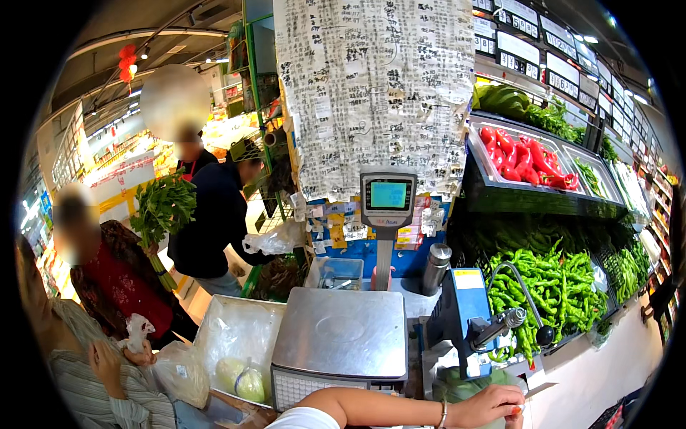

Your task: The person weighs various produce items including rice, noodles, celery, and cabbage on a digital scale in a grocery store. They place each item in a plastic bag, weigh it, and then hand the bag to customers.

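Observation:
My left hand (490, 405) reaches across the bottom from a white sleeve, with a bracelet at the wrist. Its fingers are curled beside a clear plastic bag (461, 382) with something green inside; whether they grip it is not clear. A sliver of skin just under the fingertips, cut by the bottom edge, may be my right hand (514, 421). Above the forearm stands a weighing scale with a bare steel platform (340, 332) and a lit display (388, 194). Right of it is a blue benchtop device with a metal spindle (461, 316), its base near the bag.
A white bin (214, 322) at left holds wrapped pale green vegetables. Several people stand at left, one with leafy greens (163, 209), another beside a filled plastic bag (182, 372). Green peppers (552, 295) and red peppers (522, 155) fill the right shelves. A steel flask (437, 268) stands behind.

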Demonstrator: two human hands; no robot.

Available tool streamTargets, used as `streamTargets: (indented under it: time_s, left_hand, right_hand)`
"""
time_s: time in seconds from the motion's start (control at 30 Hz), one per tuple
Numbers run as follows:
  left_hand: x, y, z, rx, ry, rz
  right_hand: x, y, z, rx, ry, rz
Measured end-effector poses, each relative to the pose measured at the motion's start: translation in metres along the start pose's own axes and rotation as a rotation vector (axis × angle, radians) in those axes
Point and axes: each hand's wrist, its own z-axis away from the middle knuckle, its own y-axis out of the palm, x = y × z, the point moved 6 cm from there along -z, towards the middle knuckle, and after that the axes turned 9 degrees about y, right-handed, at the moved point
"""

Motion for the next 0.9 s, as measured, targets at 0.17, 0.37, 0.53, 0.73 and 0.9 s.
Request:
streamTargets:
  time_s: [0.17,0.37,0.53,0.73,0.9]
  left_hand:
    - [-0.084,-0.039,0.014,-0.1,0.026,0.086]
    - [-0.161,-0.107,0.086,-0.287,0.059,0.154]
    - [-0.25,-0.162,0.188,-0.813,-0.007,-0.151]
    - [-0.346,-0.183,0.297,-1.27,0.043,-0.823]
    - [-0.389,-0.205,0.374,-1.538,-0.003,-0.924]
  right_hand:
    - [0.026,0.052,0.072,0.058,0.245,-0.548]
    - [0.049,0.205,0.035,0.32,0.23,-0.361]
    - [0.159,0.356,0.063,0.775,0.041,-0.293]
    - [0.2,0.478,0.132,1.232,0.048,-0.324]
    - [0.193,0.496,0.141,1.327,0.079,-0.276]
